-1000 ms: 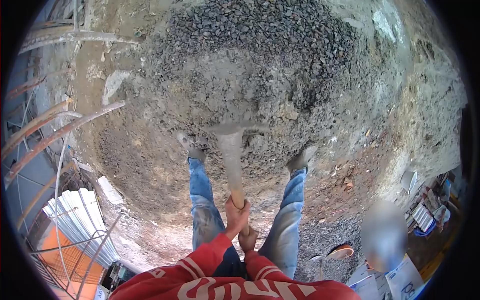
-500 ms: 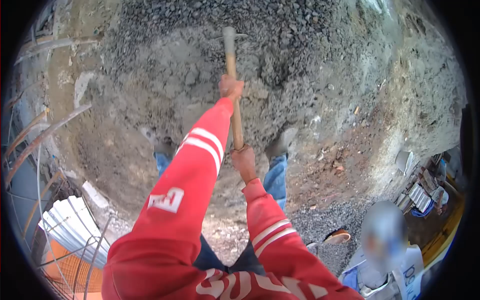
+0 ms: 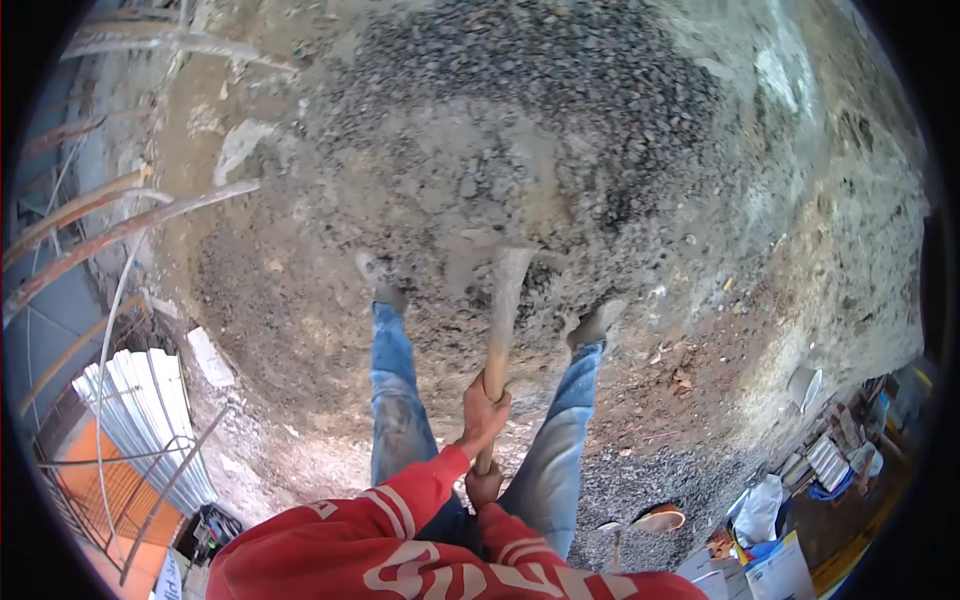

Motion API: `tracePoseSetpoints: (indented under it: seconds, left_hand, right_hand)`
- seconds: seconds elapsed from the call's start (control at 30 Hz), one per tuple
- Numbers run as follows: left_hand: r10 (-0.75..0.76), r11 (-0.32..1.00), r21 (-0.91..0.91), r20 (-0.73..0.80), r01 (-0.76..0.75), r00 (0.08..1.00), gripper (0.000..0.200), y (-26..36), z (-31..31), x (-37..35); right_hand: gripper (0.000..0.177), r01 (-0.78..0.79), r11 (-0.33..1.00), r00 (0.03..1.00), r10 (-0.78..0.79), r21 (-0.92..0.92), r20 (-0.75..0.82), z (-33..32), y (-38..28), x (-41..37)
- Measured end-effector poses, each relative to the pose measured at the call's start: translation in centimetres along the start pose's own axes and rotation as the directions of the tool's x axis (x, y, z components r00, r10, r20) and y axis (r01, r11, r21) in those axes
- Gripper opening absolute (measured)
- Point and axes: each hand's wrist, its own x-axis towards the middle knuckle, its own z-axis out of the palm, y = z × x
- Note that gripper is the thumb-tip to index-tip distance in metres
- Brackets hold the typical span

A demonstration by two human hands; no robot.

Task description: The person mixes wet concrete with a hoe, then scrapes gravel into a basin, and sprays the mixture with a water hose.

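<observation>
My left hand (image 3: 484,412) is wrapped round the wooden handle (image 3: 497,350) of a long tool, partway along its shaft. Closer to my body, my right hand (image 3: 484,484) grips the same handle near its end, partly hidden by the red sleeve. The tool's head (image 3: 513,262), coated in grey, rests at or just above the wet grey mix on the ground between my feet. Dark gravel (image 3: 550,60) lies beyond it.
Wooden poles (image 3: 130,235) and thin rods stand at the left, above corrugated sheets (image 3: 150,410) and orange mesh (image 3: 110,490). A shovel (image 3: 615,528), a round pan (image 3: 660,518), bags (image 3: 760,510) and stacked blocks (image 3: 828,462) lie at the lower right.
Both hands and the tool have come back toward my body, and the tool's head is now between my feet. The blurred person at the lower right is out of view.
</observation>
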Motion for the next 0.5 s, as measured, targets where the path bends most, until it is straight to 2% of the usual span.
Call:
tracePoseSetpoints:
  seconds: [0.03, 0.07, 0.1, 0.13, 0.17, 0.2, 0.27, 0.33, 0.37, 0.4, 0.47, 0.5]
  left_hand:
    - [-0.063, 0.997, -0.046, 0.038, 0.065, 0.997, 0.039, 1.7, -2.1, 0.0]
    - [-0.026, 0.998, -0.062, 0.050, 0.029, 0.998, 0.039, 5.2, -4.6, 1.4]
    - [0.006, 0.997, -0.082, 0.063, -0.001, 0.998, 0.038, 8.3, -6.4, 3.9]
    - [0.189, 0.971, -0.154, 0.025, -0.183, 0.982, 0.038, 9.1, -7.1, 6.8]
    - [0.399, 0.904, -0.127, -0.091, -0.408, 0.912, 0.037, 10.7, -7.7, 10.3]
    - [0.464, 0.874, -0.100, -0.118, -0.475, 0.878, 0.037, 13.3, -8.7, 13.9]
    - [0.551, 0.806, -0.120, -0.209, -0.580, 0.808, 0.036, 16.5, -9.4, 21.9]
    - [0.427, 0.891, -0.098, -0.155, -0.444, 0.891, 0.032, 17.0, -9.5, 28.9]
    - [0.430, 0.898, -0.030, -0.159, -0.440, 0.889, 0.034, 15.0, -8.9, 32.5]
    - [0.437, 0.899, 0.038, -0.166, -0.437, 0.884, 0.036, 11.5, -8.3, 36.1]
    - [0.310, 0.932, 0.216, -0.069, -0.290, 0.948, 0.043, -0.2, -6.9, 42.0]
    - [0.157, 0.964, 0.229, -0.064, -0.139, 0.986, 0.042, -1.4, -7.9, 41.7]
  right_hand:
    - [0.025, 0.068, 0.995, 0.997, -0.070, 0.070, 0.015, 1.9, 1.9, 1.3]
    - [0.023, 0.097, 0.978, 0.995, -0.099, 0.187, 0.002, 2.6, -1.5, 3.5]
    - [0.024, 0.345, 0.917, 0.937, -0.348, 0.200, -0.025, 1.8, -8.1, 5.9]
    - [0.025, 0.382, 0.907, 0.923, -0.384, 0.178, -0.024, 3.2, -10.2, 9.0]
    - [0.025, 0.577, 0.815, 0.811, -0.579, -0.046, -0.090, 3.3, -16.2, 11.3]
    - [0.024, 0.610, 0.781, 0.792, -0.602, 0.136, -0.099, 5.5, -17.6, 15.5]
    - [0.022, 0.610, 0.736, 0.790, -0.592, 0.294, -0.158, 8.1, -25.9, 19.6]
    - [0.018, 0.492, 0.807, 0.859, -0.511, 0.328, -0.029, 12.9, -27.4, 24.9]
    - [0.018, 0.383, 0.842, 0.903, -0.429, 0.380, 0.041, 15.6, -26.7, 26.1]
    - [0.018, 0.271, 0.863, 0.931, -0.348, 0.426, 0.113, 18.4, -26.4, 27.0]
    - [0.018, -0.080, 0.959, 0.976, 0.020, 0.271, 0.219, 20.2, -27.6, 22.8]
    - [0.018, -0.079, 0.962, 0.976, 0.021, 0.261, 0.215, 20.3, -26.7, 22.8]
